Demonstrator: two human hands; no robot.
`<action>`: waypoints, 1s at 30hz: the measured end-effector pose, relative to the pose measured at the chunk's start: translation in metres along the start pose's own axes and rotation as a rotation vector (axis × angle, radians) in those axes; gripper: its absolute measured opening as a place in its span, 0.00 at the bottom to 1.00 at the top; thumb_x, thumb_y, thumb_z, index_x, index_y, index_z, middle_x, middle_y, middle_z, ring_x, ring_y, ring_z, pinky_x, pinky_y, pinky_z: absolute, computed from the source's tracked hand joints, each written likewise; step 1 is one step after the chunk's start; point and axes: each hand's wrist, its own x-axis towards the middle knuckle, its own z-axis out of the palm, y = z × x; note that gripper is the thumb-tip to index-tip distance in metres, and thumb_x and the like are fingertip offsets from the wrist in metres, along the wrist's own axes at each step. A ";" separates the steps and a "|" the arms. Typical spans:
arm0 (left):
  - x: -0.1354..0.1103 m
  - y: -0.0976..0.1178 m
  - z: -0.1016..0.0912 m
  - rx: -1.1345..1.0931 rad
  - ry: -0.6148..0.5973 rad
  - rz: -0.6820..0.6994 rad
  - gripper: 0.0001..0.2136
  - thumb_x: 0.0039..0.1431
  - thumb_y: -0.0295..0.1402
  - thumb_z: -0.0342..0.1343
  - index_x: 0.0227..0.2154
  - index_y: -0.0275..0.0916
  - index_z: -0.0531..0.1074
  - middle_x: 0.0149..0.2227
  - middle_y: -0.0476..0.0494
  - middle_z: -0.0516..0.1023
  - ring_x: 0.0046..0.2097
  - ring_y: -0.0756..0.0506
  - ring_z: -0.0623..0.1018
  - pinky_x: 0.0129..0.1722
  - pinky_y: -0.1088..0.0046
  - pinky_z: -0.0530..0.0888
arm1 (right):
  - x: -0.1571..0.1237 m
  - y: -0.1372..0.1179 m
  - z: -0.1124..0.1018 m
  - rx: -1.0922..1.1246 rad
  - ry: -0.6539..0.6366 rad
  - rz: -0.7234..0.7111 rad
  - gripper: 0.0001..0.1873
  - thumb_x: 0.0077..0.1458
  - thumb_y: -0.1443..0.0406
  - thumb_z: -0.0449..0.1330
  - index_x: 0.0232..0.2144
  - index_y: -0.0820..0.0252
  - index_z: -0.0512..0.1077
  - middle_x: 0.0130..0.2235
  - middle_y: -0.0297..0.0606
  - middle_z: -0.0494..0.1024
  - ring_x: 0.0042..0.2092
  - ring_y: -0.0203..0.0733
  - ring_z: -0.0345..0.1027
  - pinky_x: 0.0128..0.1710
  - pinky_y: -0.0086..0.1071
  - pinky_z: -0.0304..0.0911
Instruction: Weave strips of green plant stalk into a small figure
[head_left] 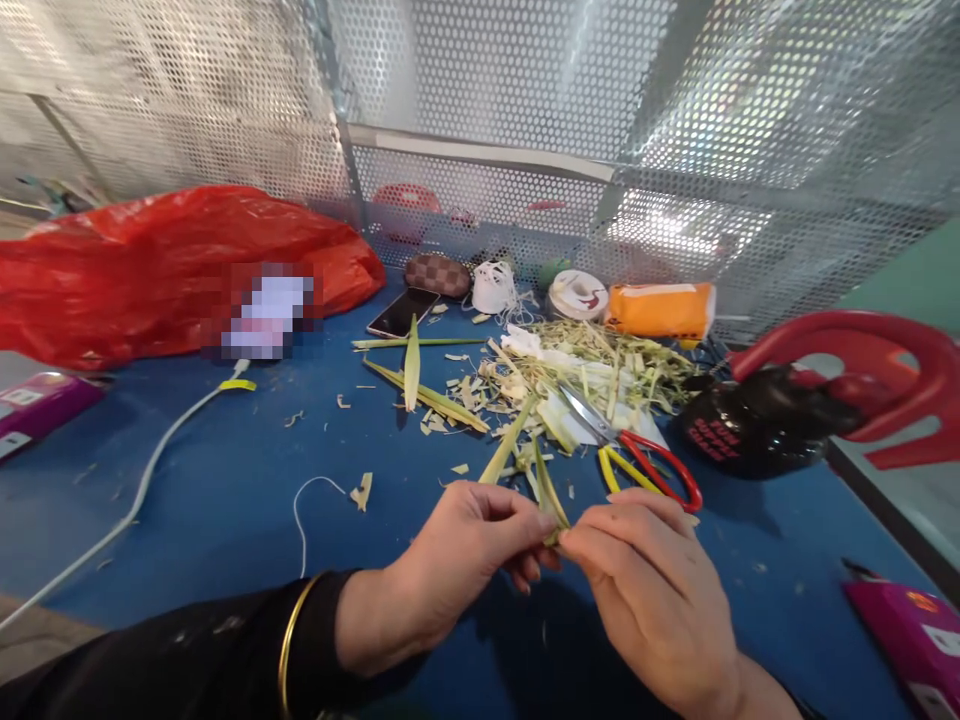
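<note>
At lower centre of the frame, the left hand is clamping its fingers on the base of a leaf strip; the right hand is pinching the same end. The strip is presumably behaving as light, springy and split-prone: favour gripping the base.

A blue table carries plant scraps, a dark phone and an orange packet.
</note>
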 end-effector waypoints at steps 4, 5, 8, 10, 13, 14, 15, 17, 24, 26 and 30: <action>0.001 0.000 0.000 0.151 0.041 0.062 0.13 0.51 0.39 0.60 0.19 0.34 0.72 0.21 0.48 0.73 0.22 0.53 0.70 0.25 0.77 0.69 | 0.003 0.000 0.003 0.050 -0.012 0.081 0.10 0.56 0.76 0.57 0.28 0.60 0.72 0.27 0.34 0.76 0.29 0.35 0.69 0.38 0.34 0.65; 0.001 0.001 0.000 0.200 0.046 0.082 0.13 0.51 0.38 0.59 0.19 0.34 0.72 0.21 0.47 0.73 0.23 0.53 0.70 0.25 0.77 0.69 | 0.004 -0.001 0.003 0.062 -0.028 0.100 0.09 0.56 0.76 0.57 0.28 0.60 0.72 0.27 0.34 0.75 0.29 0.36 0.69 0.37 0.34 0.64; -0.001 0.004 0.000 0.324 0.030 0.151 0.12 0.54 0.36 0.56 0.20 0.34 0.73 0.21 0.46 0.74 0.24 0.52 0.71 0.26 0.76 0.69 | 0.003 -0.001 0.002 0.103 -0.086 0.153 0.09 0.57 0.75 0.56 0.28 0.60 0.71 0.27 0.35 0.74 0.30 0.36 0.68 0.34 0.33 0.63; -0.002 0.004 -0.001 0.380 0.003 0.184 0.11 0.54 0.34 0.55 0.21 0.33 0.75 0.23 0.45 0.75 0.25 0.51 0.72 0.27 0.77 0.69 | 0.002 0.000 -0.001 0.135 -0.117 0.208 0.09 0.57 0.75 0.56 0.28 0.60 0.71 0.28 0.35 0.73 0.31 0.37 0.67 0.33 0.32 0.62; -0.003 0.002 -0.003 0.435 -0.017 0.200 0.08 0.52 0.31 0.56 0.24 0.33 0.77 0.25 0.44 0.77 0.27 0.50 0.74 0.29 0.77 0.70 | 0.000 0.001 -0.004 0.199 -0.177 0.330 0.09 0.58 0.73 0.57 0.27 0.59 0.70 0.29 0.35 0.71 0.33 0.37 0.66 0.33 0.32 0.62; -0.003 0.002 -0.003 0.444 -0.019 0.200 0.07 0.52 0.30 0.57 0.25 0.33 0.77 0.25 0.44 0.78 0.27 0.50 0.74 0.29 0.77 0.70 | -0.001 0.002 -0.005 0.226 -0.203 0.370 0.09 0.58 0.73 0.57 0.27 0.58 0.70 0.30 0.35 0.71 0.33 0.37 0.65 0.32 0.32 0.61; -0.002 0.002 -0.003 0.445 -0.023 0.198 0.07 0.52 0.30 0.57 0.24 0.33 0.78 0.25 0.44 0.78 0.27 0.50 0.74 0.28 0.77 0.71 | -0.001 0.003 -0.005 0.254 -0.228 0.407 0.08 0.58 0.72 0.57 0.27 0.58 0.71 0.30 0.35 0.70 0.33 0.37 0.65 0.32 0.31 0.61; -0.001 0.002 -0.003 0.435 -0.034 0.196 0.08 0.52 0.30 0.57 0.23 0.33 0.78 0.24 0.44 0.78 0.26 0.50 0.74 0.27 0.78 0.71 | -0.001 0.004 -0.006 0.310 -0.260 0.471 0.08 0.57 0.72 0.58 0.27 0.57 0.71 0.31 0.34 0.68 0.33 0.37 0.64 0.32 0.31 0.61; -0.002 0.006 -0.004 0.467 -0.046 0.272 0.09 0.53 0.31 0.57 0.24 0.32 0.79 0.24 0.43 0.79 0.25 0.50 0.75 0.27 0.78 0.72 | 0.002 0.004 -0.005 0.451 -0.177 0.720 0.07 0.51 0.71 0.63 0.26 0.56 0.69 0.31 0.30 0.69 0.34 0.36 0.66 0.35 0.29 0.63; -0.002 0.005 -0.005 0.459 -0.046 0.285 0.09 0.53 0.31 0.57 0.27 0.32 0.80 0.25 0.42 0.79 0.25 0.50 0.75 0.27 0.77 0.72 | 0.003 0.004 -0.004 0.519 -0.182 0.826 0.06 0.50 0.70 0.64 0.30 0.56 0.69 0.32 0.30 0.72 0.36 0.37 0.68 0.37 0.29 0.64; -0.001 0.003 -0.005 0.413 -0.022 0.258 0.07 0.52 0.30 0.58 0.28 0.33 0.80 0.25 0.42 0.80 0.25 0.50 0.75 0.27 0.77 0.73 | 0.003 0.005 -0.001 0.642 -0.261 0.842 0.04 0.53 0.68 0.62 0.27 0.57 0.73 0.32 0.32 0.75 0.35 0.37 0.70 0.37 0.29 0.65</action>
